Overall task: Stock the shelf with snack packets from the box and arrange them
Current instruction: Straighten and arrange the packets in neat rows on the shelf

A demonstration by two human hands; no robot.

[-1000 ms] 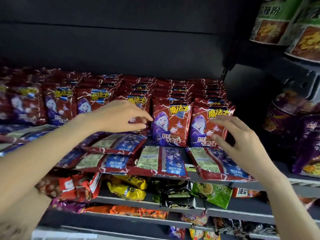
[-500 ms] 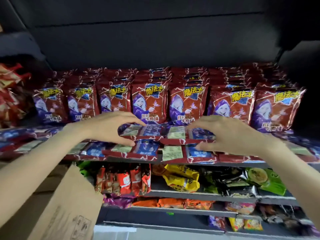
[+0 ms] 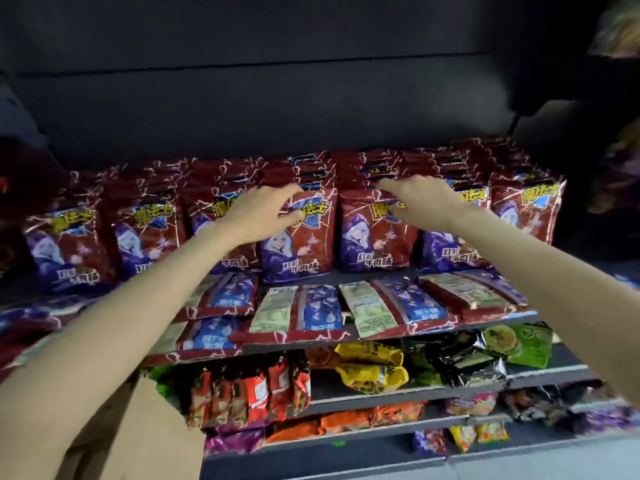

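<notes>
Rows of red and purple snack packets (image 3: 145, 237) stand upright across the dark shelf (image 3: 375, 272). More of the same packets (image 3: 301, 313) lie flat, backs up, along its front edge. My left hand (image 3: 263, 211) reaches over a middle upright packet (image 3: 298, 244) and pinches its top edge between curled fingers and thumb. My right hand (image 3: 420, 199) lies on the top of the neighbouring upright packet (image 3: 374, 237), fingers stretched out to the left. The cardboard box (image 3: 121, 427) shows as a brown flap at the lower left, below my left forearm.
Lower shelves hold orange-red packets (image 3: 249, 393), yellow packets (image 3: 370, 368), black and green packets (image 3: 512, 344) and orange ones (image 3: 346, 420). A dark back panel rises behind the shelf. Other goods sit blurred at the far right edge (image 3: 620, 26).
Both hands have risen from the flat packets at the shelf's front to the tops of the upright middle packets. The view has shifted slightly.
</notes>
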